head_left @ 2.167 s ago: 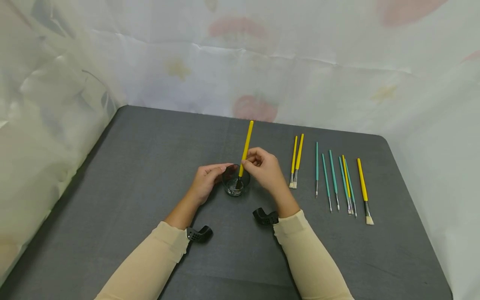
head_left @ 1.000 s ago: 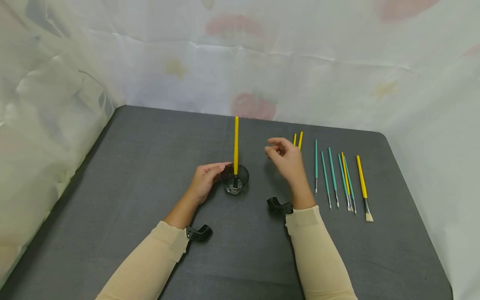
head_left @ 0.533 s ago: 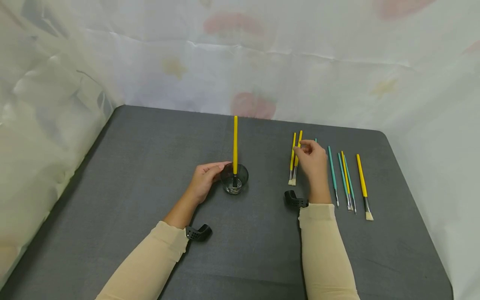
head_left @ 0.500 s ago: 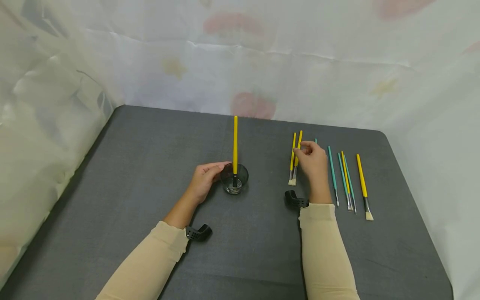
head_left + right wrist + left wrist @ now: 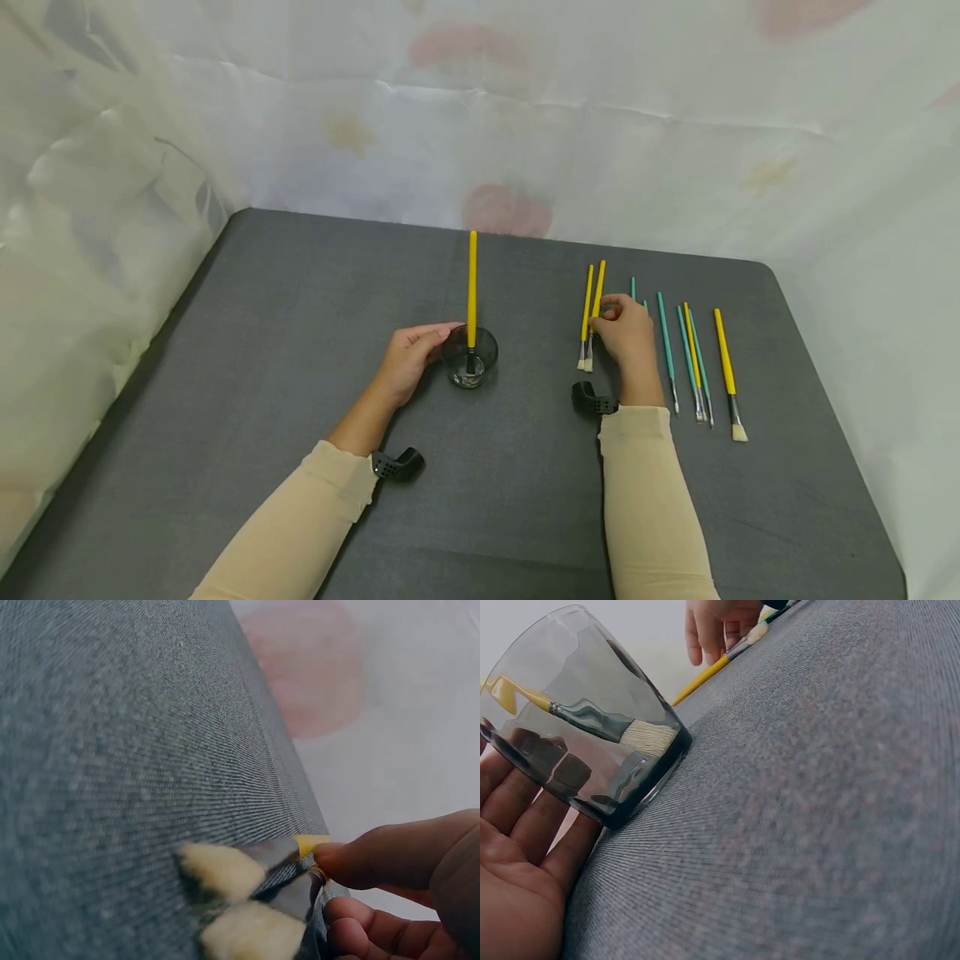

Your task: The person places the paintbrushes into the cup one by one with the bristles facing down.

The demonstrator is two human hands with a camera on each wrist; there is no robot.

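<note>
Sleeves: long, cream, snug to both my wrists.
Left hand (image 5: 408, 358): bare.
Right hand (image 5: 626, 337): bare.
Wrist mounts: black, curved, perforated plastic, one strapped at each cuff.

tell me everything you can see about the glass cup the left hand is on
The glass cup is a short, clear tumbler with a dark smoky tint, narrowing toward a thick base. It stands upright on the grey table, roughly mid-table. One yellow-handled paintbrush stands in it, bristles down on the bottom, its handle rising well above the rim. The left hand holds it from the left, fingers curved against the wall. No liquid is discernible inside. The right hand is well away from it.
</note>
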